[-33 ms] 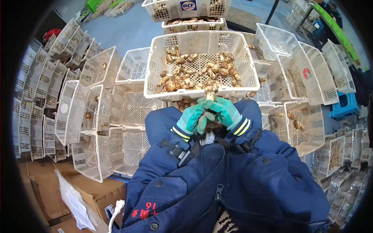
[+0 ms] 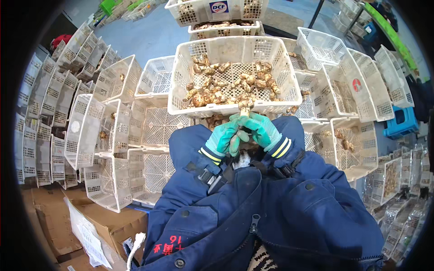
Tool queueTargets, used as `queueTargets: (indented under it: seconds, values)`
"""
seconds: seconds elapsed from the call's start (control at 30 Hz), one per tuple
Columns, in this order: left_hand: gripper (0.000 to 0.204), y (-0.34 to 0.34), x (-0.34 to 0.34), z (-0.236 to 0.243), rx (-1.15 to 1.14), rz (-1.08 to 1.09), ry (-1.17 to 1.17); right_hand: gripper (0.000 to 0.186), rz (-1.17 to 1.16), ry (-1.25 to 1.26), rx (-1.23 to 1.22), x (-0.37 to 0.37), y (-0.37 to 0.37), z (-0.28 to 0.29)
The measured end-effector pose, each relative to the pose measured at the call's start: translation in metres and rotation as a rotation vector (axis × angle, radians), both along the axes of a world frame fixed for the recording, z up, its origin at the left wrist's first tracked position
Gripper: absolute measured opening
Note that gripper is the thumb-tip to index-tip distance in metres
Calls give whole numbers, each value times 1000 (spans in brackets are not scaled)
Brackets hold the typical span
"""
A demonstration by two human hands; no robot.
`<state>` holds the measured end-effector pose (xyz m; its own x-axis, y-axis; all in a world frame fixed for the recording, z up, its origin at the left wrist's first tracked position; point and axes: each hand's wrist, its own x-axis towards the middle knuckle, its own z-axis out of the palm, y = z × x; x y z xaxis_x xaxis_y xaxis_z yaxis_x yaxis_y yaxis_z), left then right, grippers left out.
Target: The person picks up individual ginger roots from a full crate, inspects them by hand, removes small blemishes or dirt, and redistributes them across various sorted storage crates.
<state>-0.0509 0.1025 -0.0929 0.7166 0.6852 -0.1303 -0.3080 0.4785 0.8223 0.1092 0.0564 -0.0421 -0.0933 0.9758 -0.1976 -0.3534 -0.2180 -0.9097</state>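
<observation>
Both my hands wear teal gloves and are raised at the near edge of a white mesh crate of brown, knobbly mushrooms. My left hand and my right hand meet around the pale stem of an upright mushroom, fingers closed on it, its brown cap against the crate's rim. The lower end of the stem is hidden by the gloves.
Empty or sparsely filled crates surround me: left, right. Stacked crates stand behind and along the far left. Cardboard lies lower left; a blue plastic item and green rail are right.
</observation>
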Motion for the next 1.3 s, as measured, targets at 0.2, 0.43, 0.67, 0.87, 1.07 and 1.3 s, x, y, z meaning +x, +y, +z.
queueTargets:
  seconds: [0.2, 0.43, 0.67, 0.87, 1.07, 1.3]
  values:
    - [51, -2, -11, 8, 193, -76, 194, 28, -16, -154, 2, -1, -2, 7]
    - [38, 4, -2, 2, 188, -124, 194, 38, -303, -708, 274, 43, 1, 2]
    - [40, 5, 5, 4, 99, -127, 184, 11, -655, -831, 173, 176, -55, -8]
    - [39, 7, 21, 4, 120, -141, 287, 35, -802, -80, -581, 224, -139, -97]
    - [39, 10, 32, 1, 124, -206, 329, 38, -926, 25, -509, 224, -157, -117]
    - [39, 11, 38, 1, 83, -189, 332, 34, -990, -24, -128, 250, -142, -95]
